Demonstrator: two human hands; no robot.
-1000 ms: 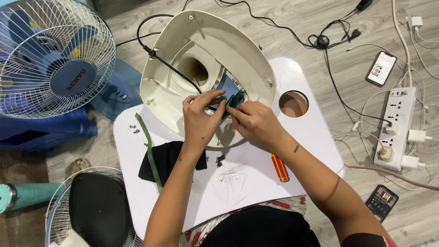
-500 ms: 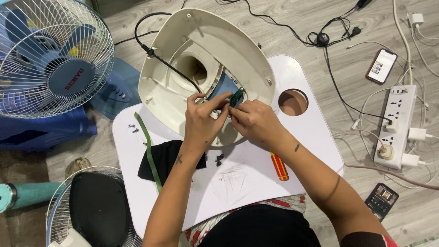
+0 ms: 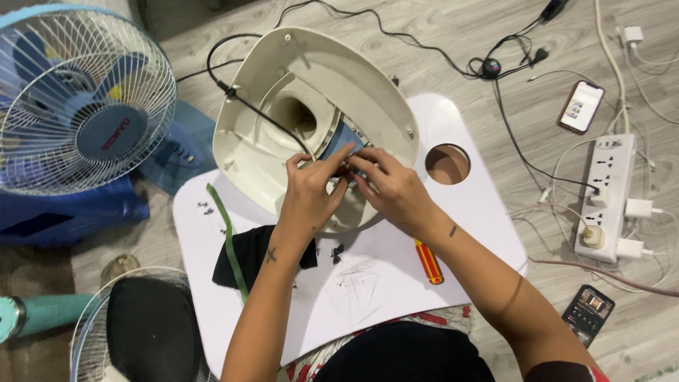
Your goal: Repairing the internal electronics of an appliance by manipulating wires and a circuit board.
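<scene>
A cream plastic fan base [image 3: 297, 85] lies upside down on a white lap table [image 3: 481, 205], its hollow inside facing me. My left hand [image 3: 311, 191] and my right hand [image 3: 392, 187] meet inside its lower right part, fingers pinched together on a small component beside a blue part [image 3: 344, 138]. What the fingertips grip is mostly hidden. A black cable [image 3: 247, 106] runs into the base from the upper left.
A blue fan [image 3: 78, 106] stands at the left; a fan grille [image 3: 134, 325] lies at the lower left. On the table lie a red-and-yellow screwdriver [image 3: 428, 262], a black cloth [image 3: 247, 255], a green strip [image 3: 228, 240] and small screws. A power strip [image 3: 601, 198], two phones and cables lie at the right.
The fan base has tipped slightly and both hands have shifted a little within it; the small green part seen earlier between the fingers is now covered.
</scene>
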